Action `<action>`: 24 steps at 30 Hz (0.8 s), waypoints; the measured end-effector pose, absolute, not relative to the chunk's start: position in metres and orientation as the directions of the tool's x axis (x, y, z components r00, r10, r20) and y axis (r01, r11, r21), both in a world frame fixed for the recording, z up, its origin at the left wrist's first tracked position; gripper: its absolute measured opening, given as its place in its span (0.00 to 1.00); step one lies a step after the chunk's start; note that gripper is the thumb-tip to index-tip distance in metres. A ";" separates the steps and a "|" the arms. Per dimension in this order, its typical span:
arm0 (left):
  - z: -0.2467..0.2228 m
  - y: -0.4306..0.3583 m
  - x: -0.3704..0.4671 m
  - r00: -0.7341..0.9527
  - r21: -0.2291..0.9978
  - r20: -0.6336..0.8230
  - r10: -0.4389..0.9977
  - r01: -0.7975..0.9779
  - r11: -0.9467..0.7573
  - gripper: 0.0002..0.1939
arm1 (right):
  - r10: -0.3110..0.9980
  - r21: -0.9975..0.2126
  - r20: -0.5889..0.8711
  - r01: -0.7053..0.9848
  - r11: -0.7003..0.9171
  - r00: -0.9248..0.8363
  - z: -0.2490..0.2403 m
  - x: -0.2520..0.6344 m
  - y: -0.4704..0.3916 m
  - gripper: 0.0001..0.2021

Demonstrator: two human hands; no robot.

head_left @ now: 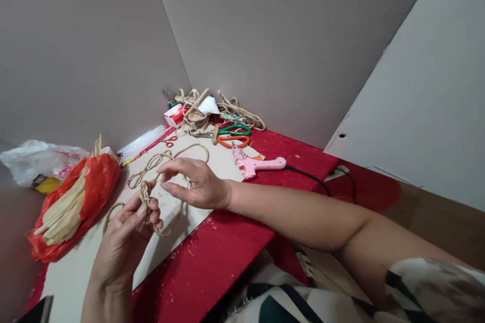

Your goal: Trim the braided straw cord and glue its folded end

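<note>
My left hand (129,224) is closed on a small bundle of braided straw rope (145,197), pinched between thumb and fingers. Just right of it, my right hand (195,181) hangs over the white board with thumb and forefinger curved and apart; nothing shows between them. Its other fingers are partly hidden. A loose length of the same rope (149,164) loops across the white board (223,171) behind both hands, and a strand hangs below the bundle.
A pink glue gun (261,164) with a black cord lies on the red tabletop (197,262). Behind it are scissors with green and orange handles (234,139), small red scissors (170,141), coiled rope (197,116) and clear sticks (142,141). A red bag of pale strips (76,202) is left.
</note>
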State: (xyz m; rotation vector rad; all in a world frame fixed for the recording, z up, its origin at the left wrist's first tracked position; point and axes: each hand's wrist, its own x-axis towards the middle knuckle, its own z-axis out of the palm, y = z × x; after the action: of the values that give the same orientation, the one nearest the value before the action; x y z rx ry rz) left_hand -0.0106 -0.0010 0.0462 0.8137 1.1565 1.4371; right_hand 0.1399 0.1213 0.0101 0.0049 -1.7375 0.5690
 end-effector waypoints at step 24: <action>0.000 0.028 -0.033 -0.719 0.949 0.279 0.637 0.308 -0.067 0.12 | 0.673 -0.868 0.343 -0.496 -0.040 -0.655 0.003 0.124 0.119 0.17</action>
State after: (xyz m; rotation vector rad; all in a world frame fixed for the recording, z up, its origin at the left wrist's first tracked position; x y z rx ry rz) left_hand -0.0328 0.0279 0.0001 1.0247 1.9506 1.8612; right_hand 0.1245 0.1189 0.0026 -0.1998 -1.4121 1.8070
